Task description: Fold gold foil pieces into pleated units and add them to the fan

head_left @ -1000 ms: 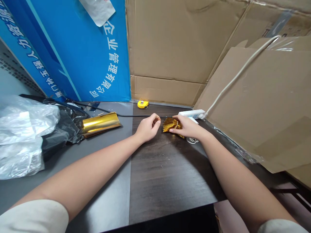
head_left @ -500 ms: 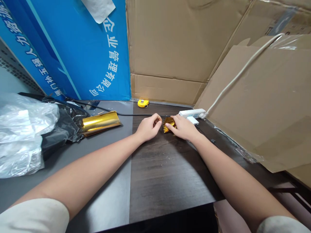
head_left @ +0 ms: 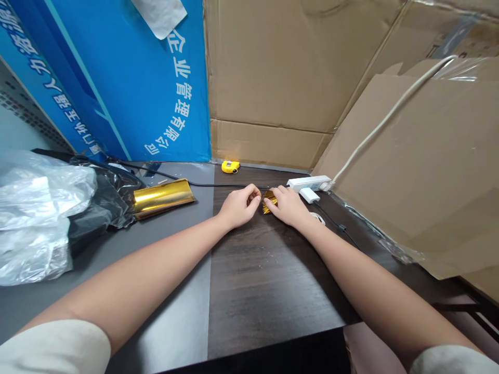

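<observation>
Over the dark wood tabletop, my left hand [head_left: 240,206] has its thumb and fingertips pinched together. Whatever may be between them is too small or hidden to make out. Just to its right, my right hand [head_left: 289,206] covers a bundle of gold twist ties [head_left: 268,203], thumb on the near side and fingers over the top. Only the bundle's left ends show, in thin shiny strips; the rest lies under the palm. The left fingertips are very close to those ends; whether they touch, I cannot tell.
A white power strip [head_left: 310,183] with a white plug-in adapter [head_left: 310,195] lies behind my right hand. A yellow tape measure [head_left: 230,167] sits by the cardboard wall [head_left: 268,140]. At left, a gold foil packet [head_left: 163,198] sticks out of a black plastic bag [head_left: 91,218] beside clear plastic [head_left: 35,218].
My right hand has slid slightly left over the gold bundle, uncovering the adapter and a white coiled cable. The left hand keeps its pinch, nearly still.
</observation>
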{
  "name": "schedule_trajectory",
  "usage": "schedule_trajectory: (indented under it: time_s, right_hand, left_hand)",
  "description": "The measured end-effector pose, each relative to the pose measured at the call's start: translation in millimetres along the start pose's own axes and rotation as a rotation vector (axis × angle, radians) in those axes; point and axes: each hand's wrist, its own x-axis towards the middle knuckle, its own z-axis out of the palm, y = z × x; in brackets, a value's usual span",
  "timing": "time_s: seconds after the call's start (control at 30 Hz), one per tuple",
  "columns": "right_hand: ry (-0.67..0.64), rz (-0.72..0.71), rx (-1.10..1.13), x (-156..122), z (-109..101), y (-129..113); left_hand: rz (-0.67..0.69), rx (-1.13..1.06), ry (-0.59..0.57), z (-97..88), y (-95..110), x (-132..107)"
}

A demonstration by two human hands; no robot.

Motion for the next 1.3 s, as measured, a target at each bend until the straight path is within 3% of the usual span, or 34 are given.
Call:
schedule_trajectory:
  time_s: [0.1, 0.17, 0.33, 0.43, 0.5, 0.67, 0.87, 1.07, 1.13, 1.3]
  right_hand:
    - [-0.004, -0.003, 0.034, 0, -1, 1]
    - [-0.008, -0.013, 0.072, -1, -3, 3]
    - [-0.046, -0.072, 0.149, -6, -12, 18]
    - [-0.121, -0.13, 0.185, -6, -14, 31]
    - [-0.139, -0.143, 0.198, -4, -14, 37]
    - [-0.133, -0.094, 0.158, -3, -13, 36]
    - [-0.099, 0.087, 0.021, -7, -16, 21]
    - [-0.057, 0.068, -0.067, -10, -17, 12]
    - [-0.001, 0.04, -0.091, -11, -17, 9]
    - [0.297, -0.096, -0.014, -14, -16, 0]
  left_hand:
    - [-0.01, 0.116, -0.021, -4.4, 7, 2]
    - [-0.028, 0.242, -0.033, -17.3, 14, 7]
    - [-0.176, 0.592, -0.109, -86.9, 17, 12]
    - [-0.297, 0.743, -0.207, -126.9, 2, -8]
    - [-0.373, 0.82, -0.24, -141.5, -11, -27]
    - [-0.494, 0.917, -0.252, -146.7, -28, -61]
    - [-0.535, 0.914, -0.187, -153.5, -31, -66]
    - [-0.515, 0.803, -0.106, -163.4, -41, -73]
    - [-0.508, 0.762, -0.055, -166.0, -44, -75]
    - [-0.461, 0.675, 0.166, -170.1, -43, -79]
